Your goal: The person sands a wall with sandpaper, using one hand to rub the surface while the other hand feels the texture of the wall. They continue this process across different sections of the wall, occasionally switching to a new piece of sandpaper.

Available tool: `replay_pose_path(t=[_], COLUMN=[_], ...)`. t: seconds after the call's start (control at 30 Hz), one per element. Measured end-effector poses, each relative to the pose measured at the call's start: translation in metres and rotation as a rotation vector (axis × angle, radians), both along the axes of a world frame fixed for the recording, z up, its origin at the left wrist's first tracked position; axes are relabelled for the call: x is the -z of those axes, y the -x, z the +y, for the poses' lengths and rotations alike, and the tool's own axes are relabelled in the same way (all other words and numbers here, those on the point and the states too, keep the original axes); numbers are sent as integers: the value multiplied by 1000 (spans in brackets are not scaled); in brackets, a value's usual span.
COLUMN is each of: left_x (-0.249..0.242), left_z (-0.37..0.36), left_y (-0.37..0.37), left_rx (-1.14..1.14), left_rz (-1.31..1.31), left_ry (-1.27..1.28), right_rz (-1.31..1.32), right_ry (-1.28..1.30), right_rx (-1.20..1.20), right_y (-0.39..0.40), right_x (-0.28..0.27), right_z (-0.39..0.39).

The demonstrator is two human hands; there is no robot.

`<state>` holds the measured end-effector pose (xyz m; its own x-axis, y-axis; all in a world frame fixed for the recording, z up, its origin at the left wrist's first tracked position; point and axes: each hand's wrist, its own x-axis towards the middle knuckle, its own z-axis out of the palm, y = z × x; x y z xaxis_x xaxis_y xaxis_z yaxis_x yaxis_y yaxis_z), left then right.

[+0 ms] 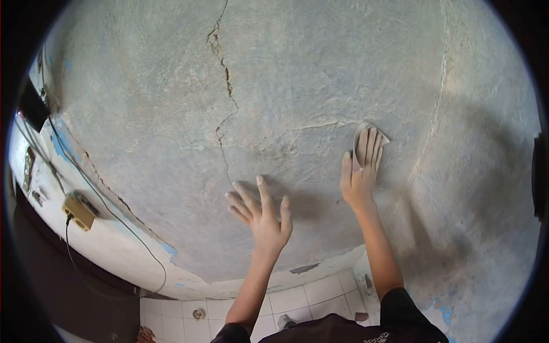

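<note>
My right hand point(362, 166) presses a small folded sheet point(363, 127), which looks like sandpaper, flat against the grey plastered wall point(297, 68). The sheet's edges show past the fingertips and beside the thumb. Lower and to the left, my left hand point(263, 211) is at the wall with its fingers spread and nothing in it. A long jagged crack point(227, 77) runs down the wall to just above the left hand's fingers. Rough ridges in the plaster lie between the crack and the right hand.
At the left, a yellowish socket block point(80, 211) with a plugged-in cable hangs beside loose wires. A dark panel point(46, 268) fills the lower left. White floor tiles point(289, 300) show below, with a round drain point(199, 314). The wall meets another surface at the right.
</note>
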<state>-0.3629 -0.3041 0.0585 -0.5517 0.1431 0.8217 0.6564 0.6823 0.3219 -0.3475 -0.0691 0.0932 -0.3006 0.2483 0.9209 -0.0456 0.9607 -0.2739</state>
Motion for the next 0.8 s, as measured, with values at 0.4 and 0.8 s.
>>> replay_pose_path(t=[0.4,0.8], left_x=[17,97], left_z=[112,125], left_y=[8,-2], left_rx=[-269,-270], left_rz=[147,48], left_ry=[271,309], right_rz=[-74,-100], right_ry=[-161,-114], right_rx=[-112,-155], right_y=[-28,-29], right_x=[5,93], right_z=[84,101])
